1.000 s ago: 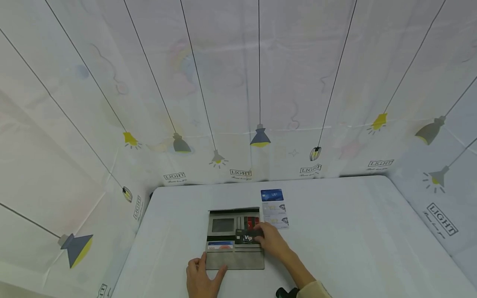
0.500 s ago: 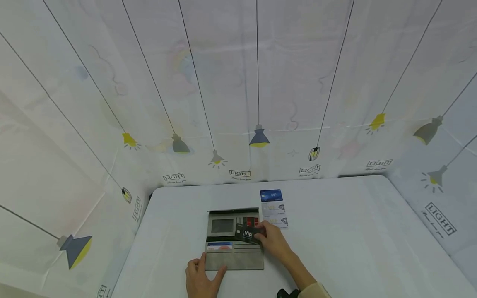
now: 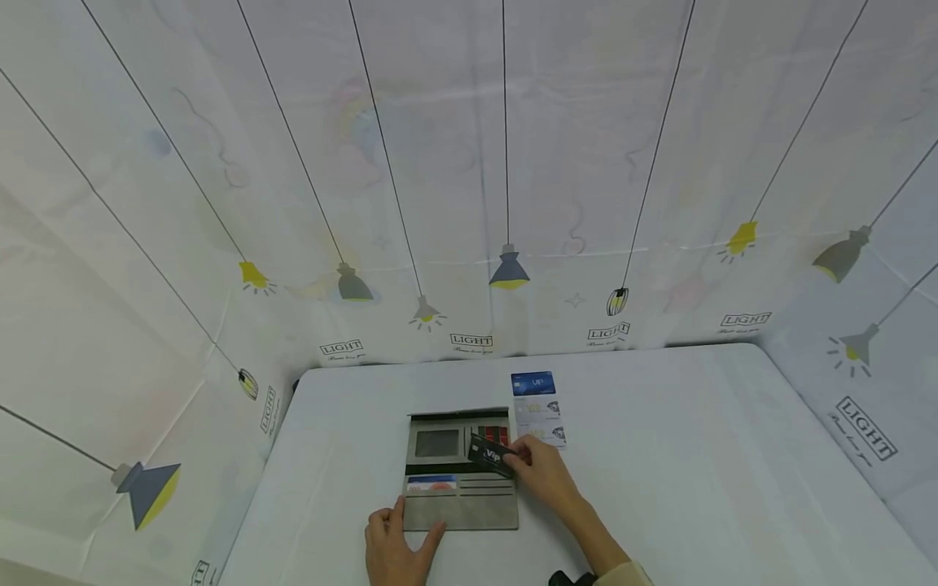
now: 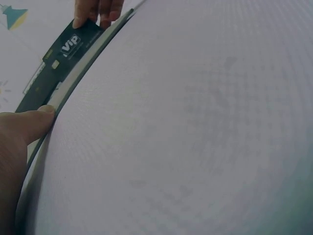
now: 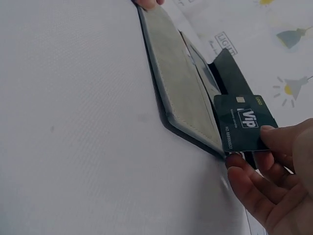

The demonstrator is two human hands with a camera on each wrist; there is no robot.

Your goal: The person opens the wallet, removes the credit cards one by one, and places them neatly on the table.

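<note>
A grey wallet lies unfolded on the table. A blue and white card sits in its left slot, and red cards show in the upper right slots. With thumb and fingers, my right hand pinches a black "Vip" card by its right end. The card is tilted and overlaps the right half of the wallet in the head view. My left hand holds the wallet's lower left corner, its thumb at the front edge and fingers by the left side. In the left wrist view that thumb lies over the edge.
Beyond the right hand, a blue VIP card and two pale cards lie in a column next to the wallet. The white table meets a lamp-printed cloth wall at the back.
My right hand has lifted the black card up from the lower slots and tilted it, its left end higher, moving slightly right. The left hand and wallet stay in place.
</note>
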